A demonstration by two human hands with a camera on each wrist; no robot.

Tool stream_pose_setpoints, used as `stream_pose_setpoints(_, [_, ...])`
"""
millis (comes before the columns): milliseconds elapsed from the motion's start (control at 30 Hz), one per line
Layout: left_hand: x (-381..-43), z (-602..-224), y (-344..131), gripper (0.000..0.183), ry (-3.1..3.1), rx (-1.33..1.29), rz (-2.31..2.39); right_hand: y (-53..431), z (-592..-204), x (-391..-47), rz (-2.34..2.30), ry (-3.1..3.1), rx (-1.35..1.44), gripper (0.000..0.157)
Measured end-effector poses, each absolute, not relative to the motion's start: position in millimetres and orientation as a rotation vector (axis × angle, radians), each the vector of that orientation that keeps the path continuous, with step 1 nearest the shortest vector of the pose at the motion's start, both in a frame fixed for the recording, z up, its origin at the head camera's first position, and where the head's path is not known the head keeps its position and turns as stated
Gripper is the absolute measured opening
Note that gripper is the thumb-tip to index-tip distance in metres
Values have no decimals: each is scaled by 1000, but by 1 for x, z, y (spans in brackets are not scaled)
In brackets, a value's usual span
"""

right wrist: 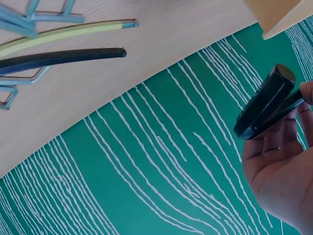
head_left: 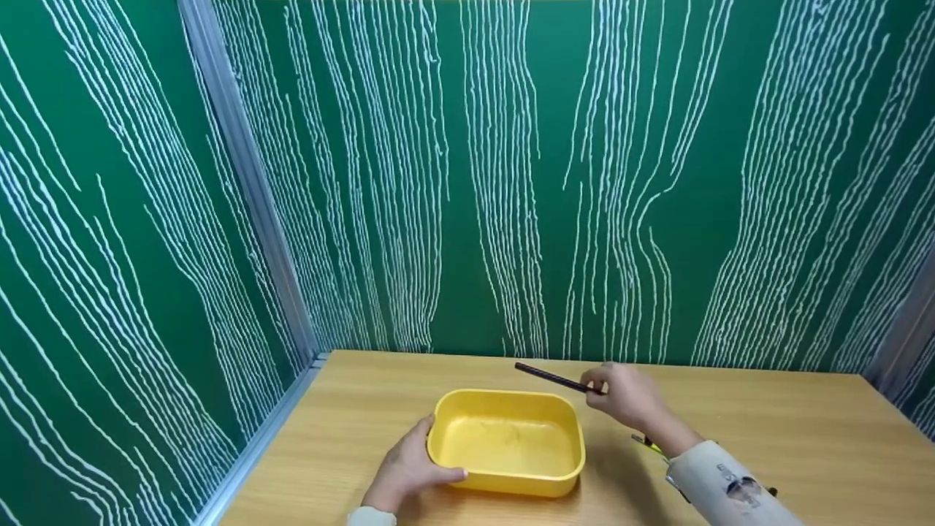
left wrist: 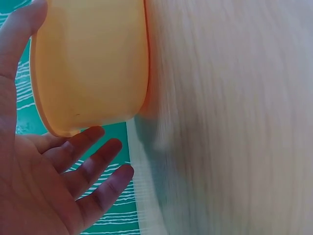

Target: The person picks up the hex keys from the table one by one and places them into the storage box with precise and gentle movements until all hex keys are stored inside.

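Observation:
A yellow plastic container (head_left: 511,483) stands upright on the wooden table, with nothing in it that I can make out. My left hand (head_left: 415,464) holds its left end, the thumb on the near side by the rim and the index finger at the far left. In the left wrist view the other fingers (left wrist: 100,159) are spread loosely beside the container's end. My right hand (head_left: 624,394) pinches a slim black stick-like object (head_left: 549,376) above the table, beyond the container's right side. Seen from the right wrist, this black object (right wrist: 266,103) has a thick, blunt part and a thinner arm.
Partly hidden under my right forearm lie several slim things: a yellow-green strip (right wrist: 73,34), a black strip (right wrist: 63,59) and light blue pieces (right wrist: 54,17). A green wall (head_left: 504,183) with white wavy lines rises behind the table (head_left: 350,409). A grey post (head_left: 256,168) marks the left corner.

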State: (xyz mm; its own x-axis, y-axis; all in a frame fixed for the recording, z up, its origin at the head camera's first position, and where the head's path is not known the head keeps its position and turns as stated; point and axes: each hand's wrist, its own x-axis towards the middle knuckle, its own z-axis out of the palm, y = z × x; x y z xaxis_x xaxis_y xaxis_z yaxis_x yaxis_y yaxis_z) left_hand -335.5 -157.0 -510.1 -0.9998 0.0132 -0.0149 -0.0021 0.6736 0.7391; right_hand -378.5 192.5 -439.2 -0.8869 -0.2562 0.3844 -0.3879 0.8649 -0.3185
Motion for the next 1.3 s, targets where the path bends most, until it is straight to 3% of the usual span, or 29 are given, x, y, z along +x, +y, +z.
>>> stream_pose_setpoints(500, [-335,-511,-155,114,2834,-50,1299,170,-443,-383,596,-2716,533,10])
stream_pose_setpoints(733, [-336,-512,-157,112,2873,72,1264,160,-444,-382,584,-2670,570,10])
stream_pose_setpoints(1300, [-333,-510,-160,115,2895,81,1252,118,-445,-378,772,-2683,664,13])
